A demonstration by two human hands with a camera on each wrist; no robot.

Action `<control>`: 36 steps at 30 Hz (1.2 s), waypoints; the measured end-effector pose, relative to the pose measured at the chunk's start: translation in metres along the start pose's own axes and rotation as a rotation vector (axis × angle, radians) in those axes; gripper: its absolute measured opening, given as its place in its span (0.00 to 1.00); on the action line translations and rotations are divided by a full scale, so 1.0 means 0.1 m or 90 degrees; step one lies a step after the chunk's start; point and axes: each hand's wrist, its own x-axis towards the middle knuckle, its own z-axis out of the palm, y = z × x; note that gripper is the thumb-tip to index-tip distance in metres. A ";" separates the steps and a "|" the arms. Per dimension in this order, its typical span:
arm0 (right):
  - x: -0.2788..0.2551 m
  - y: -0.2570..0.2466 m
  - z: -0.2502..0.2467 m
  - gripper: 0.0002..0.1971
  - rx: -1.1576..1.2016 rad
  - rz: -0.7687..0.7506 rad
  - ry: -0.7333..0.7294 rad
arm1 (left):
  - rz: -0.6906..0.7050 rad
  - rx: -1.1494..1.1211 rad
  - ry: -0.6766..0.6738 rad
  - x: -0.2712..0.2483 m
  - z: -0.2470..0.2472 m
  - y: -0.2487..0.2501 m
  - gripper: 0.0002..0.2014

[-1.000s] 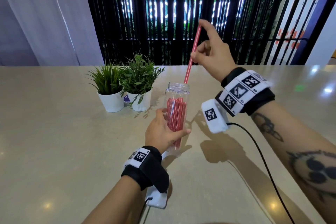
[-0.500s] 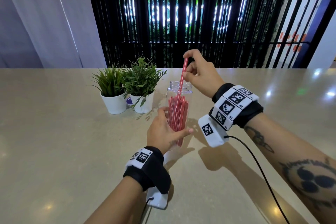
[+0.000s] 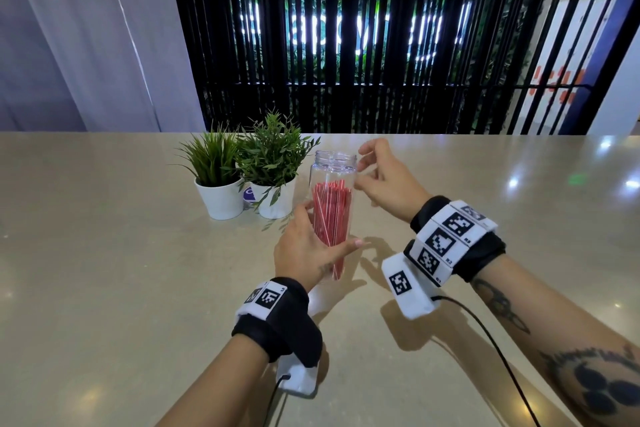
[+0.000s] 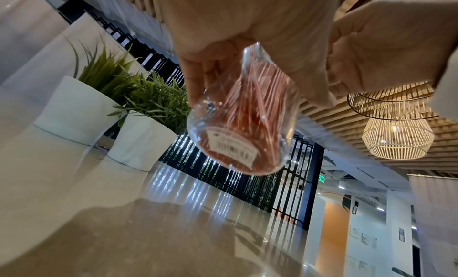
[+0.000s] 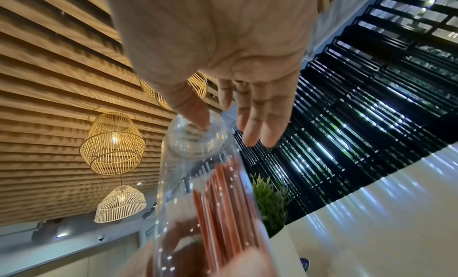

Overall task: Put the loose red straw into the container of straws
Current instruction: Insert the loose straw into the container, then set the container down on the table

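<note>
One clear plastic jar (image 3: 334,184) is held above the beige table (image 3: 104,270), its mouth uncapped. The left hand (image 3: 304,250) is wrapped around its lower body. One bundle of red straws (image 3: 331,218) stands inside; the loose one cannot be told apart. The right hand (image 3: 384,180) hovers beside the rim, fingers relaxed, holding nothing. Two green plants in white pots (image 3: 242,177) stand just beyond.

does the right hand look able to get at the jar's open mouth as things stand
Probably yes. The right hand hangs open right beside the jar mouth, which has no lid on it, and the left hand grips the jar lower down, clear of the rim.
</note>
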 end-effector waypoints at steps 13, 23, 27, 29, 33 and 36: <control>-0.33 0.00 0.53 0.36 0.037 0.094 -0.129 | -0.028 -0.032 -0.055 -0.06 -0.16 -0.03 0.47; -0.40 0.05 0.49 0.36 0.119 0.129 -0.098 | 0.005 -0.221 -0.219 -0.16 -0.28 -0.05 0.42; -0.39 0.07 0.46 0.30 0.126 0.100 -0.039 | 0.072 -0.204 -0.184 -0.10 -0.31 -0.03 0.34; -0.34 0.10 0.45 0.30 0.097 0.088 -0.020 | 0.085 -0.201 -0.191 -0.02 -0.29 -0.05 0.35; -0.19 0.19 0.43 0.36 -0.003 0.065 -0.025 | 0.092 -0.161 -0.146 0.17 -0.19 -0.13 0.35; -0.05 0.30 0.45 0.37 -0.031 0.096 -0.016 | 0.049 -0.098 -0.130 0.34 -0.08 -0.14 0.36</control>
